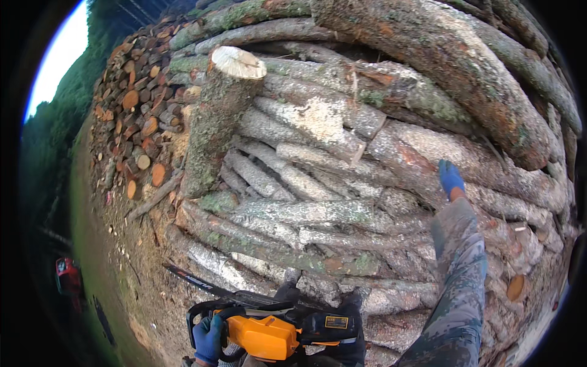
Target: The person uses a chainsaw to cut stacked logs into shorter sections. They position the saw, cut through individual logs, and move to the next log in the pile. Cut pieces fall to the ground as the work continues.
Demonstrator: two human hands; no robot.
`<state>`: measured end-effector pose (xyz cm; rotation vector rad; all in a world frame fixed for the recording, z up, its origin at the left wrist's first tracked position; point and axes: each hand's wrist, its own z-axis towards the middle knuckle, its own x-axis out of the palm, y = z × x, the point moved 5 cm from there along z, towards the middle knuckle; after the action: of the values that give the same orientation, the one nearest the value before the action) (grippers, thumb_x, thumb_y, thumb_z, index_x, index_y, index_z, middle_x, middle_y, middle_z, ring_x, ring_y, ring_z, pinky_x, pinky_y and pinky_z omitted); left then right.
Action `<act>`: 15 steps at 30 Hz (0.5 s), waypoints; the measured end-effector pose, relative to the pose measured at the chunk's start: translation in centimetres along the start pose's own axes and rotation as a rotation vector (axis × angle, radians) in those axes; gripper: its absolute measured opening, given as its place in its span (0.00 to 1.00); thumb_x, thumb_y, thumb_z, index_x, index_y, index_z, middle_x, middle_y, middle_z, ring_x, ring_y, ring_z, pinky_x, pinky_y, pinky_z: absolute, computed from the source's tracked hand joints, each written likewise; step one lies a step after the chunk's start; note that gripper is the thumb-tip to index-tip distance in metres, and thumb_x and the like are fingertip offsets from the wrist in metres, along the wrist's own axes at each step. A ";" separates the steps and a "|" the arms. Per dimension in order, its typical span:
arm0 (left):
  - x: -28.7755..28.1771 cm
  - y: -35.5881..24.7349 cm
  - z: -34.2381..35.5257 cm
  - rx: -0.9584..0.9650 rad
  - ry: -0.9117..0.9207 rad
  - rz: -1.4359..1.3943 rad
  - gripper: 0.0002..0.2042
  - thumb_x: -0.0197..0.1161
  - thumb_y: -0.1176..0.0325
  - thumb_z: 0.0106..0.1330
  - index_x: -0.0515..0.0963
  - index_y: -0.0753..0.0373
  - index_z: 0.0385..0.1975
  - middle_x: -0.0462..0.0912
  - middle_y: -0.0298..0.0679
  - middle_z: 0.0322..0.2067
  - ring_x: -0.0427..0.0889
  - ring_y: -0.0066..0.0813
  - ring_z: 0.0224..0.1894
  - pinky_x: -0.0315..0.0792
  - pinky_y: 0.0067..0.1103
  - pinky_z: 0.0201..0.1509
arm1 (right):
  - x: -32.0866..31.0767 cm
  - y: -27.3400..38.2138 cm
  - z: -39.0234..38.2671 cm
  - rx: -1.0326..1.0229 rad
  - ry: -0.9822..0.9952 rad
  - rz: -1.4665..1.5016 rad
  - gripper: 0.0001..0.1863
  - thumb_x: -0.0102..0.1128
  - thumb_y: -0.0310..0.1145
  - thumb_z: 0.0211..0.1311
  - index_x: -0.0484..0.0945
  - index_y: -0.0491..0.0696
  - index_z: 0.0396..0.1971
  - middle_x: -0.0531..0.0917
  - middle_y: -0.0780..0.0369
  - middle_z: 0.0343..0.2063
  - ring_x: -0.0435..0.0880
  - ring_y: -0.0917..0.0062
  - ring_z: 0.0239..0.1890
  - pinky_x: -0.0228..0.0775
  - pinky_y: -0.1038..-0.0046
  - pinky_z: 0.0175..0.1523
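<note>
In a blue glove, my left hand [208, 335] is closed on the black handle of an orange-and-black chainsaw [263, 336], low in the view, its bar pointing up and left. My right hand [450, 178], also gloved in blue, is extended at the right with fingers laid on a pale, rough-barked log [413, 160], not wrapped round it. Beneath and ahead of me lie stacked long logs [293, 210]. A thicker log [214, 128] with a pale cut end crosses them at the upper left. My boots show behind the chainsaw.
A heavy mossy log [440, 73] lies across the top right. A heap of cut rounds [143, 128] is at the left, above dirt strewn with chips and a grass strip [98, 281]. A red machine or vehicle [66, 275] stands at the far left below dark trees.
</note>
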<state>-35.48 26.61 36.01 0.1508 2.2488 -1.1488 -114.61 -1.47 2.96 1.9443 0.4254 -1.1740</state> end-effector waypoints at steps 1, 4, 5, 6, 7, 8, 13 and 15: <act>-0.3 0.0 0.1 -0.030 -0.020 0.020 0.22 0.58 0.55 0.79 0.80 0.64 0.24 0.77 0.33 0.14 0.71 0.19 0.10 0.64 0.18 0.13 | -0.2 0.5 2.0 -0.043 0.026 -0.005 0.40 0.36 0.66 0.76 0.69 0.47 0.70 0.72 0.45 0.69 0.71 0.50 0.71 0.60 0.53 0.75; -3.0 4.1 -2.0 -0.134 -0.189 0.045 0.22 0.63 0.54 0.77 0.78 0.63 0.22 0.75 0.33 0.13 0.71 0.20 0.11 0.63 0.19 0.14 | 6.6 5.6 -0.2 -0.187 0.048 -0.270 0.33 0.36 0.59 0.79 0.75 0.48 0.64 0.76 0.47 0.65 0.75 0.54 0.68 0.63 0.53 0.73; -3.0 2.7 -3.6 -0.104 -0.202 0.139 0.21 0.62 0.52 0.77 0.82 0.63 0.27 0.76 0.33 0.14 0.72 0.19 0.12 0.65 0.20 0.16 | 7.5 7.5 -1.5 -0.173 -0.079 -0.223 0.28 0.41 0.55 0.78 0.76 0.50 0.60 0.78 0.49 0.62 0.77 0.55 0.64 0.67 0.52 0.67; -2.0 1.3 -4.3 -0.061 -0.177 0.227 0.21 0.60 0.50 0.77 0.86 0.63 0.33 0.77 0.32 0.16 0.73 0.19 0.14 0.67 0.22 0.18 | 7.1 7.7 -2.5 -0.140 -0.227 -0.202 0.23 0.45 0.52 0.76 0.77 0.51 0.56 0.80 0.51 0.59 0.80 0.55 0.61 0.72 0.52 0.62; -1.5 1.3 -3.9 -0.056 -0.240 0.225 0.23 0.52 0.52 0.82 0.87 0.59 0.30 0.71 0.29 0.15 0.66 0.16 0.13 0.62 0.19 0.16 | 7.5 6.1 -2.9 -0.151 -0.211 -0.187 0.27 0.44 0.56 0.76 0.79 0.50 0.56 0.81 0.51 0.58 0.79 0.56 0.62 0.69 0.50 0.64; 0.8 -1.2 -3.3 -0.129 -0.218 0.155 0.23 0.51 0.49 0.82 0.86 0.57 0.31 0.67 0.27 0.14 0.62 0.17 0.12 0.59 0.19 0.14 | 7.5 4.1 -3.3 -0.167 -0.195 -0.186 0.31 0.43 0.60 0.76 0.80 0.49 0.56 0.82 0.52 0.56 0.78 0.56 0.62 0.66 0.48 0.65; -4.8 4.1 -1.5 -0.164 -0.158 0.070 0.22 0.50 0.47 0.82 0.84 0.58 0.38 0.65 0.25 0.13 0.60 0.16 0.11 0.57 0.18 0.14 | 17.8 3.2 -19.3 0.081 0.409 -0.155 0.44 0.41 0.66 0.74 0.63 0.45 0.74 0.63 0.51 0.76 0.59 0.58 0.79 0.49 0.51 0.79; -1.0 -0.4 -1.7 -0.130 -0.154 0.092 0.25 0.51 0.47 0.82 0.77 0.57 0.25 0.66 0.26 0.12 0.60 0.18 0.11 0.56 0.18 0.14 | 21.3 0.8 -23.6 0.122 0.506 -0.092 0.47 0.44 0.68 0.72 0.60 0.45 0.75 0.62 0.50 0.76 0.59 0.56 0.79 0.50 0.50 0.79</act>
<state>-35.53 27.83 37.59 0.1083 2.1496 -0.9305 -89.53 13.91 -9.11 2.3490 0.7253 -0.7643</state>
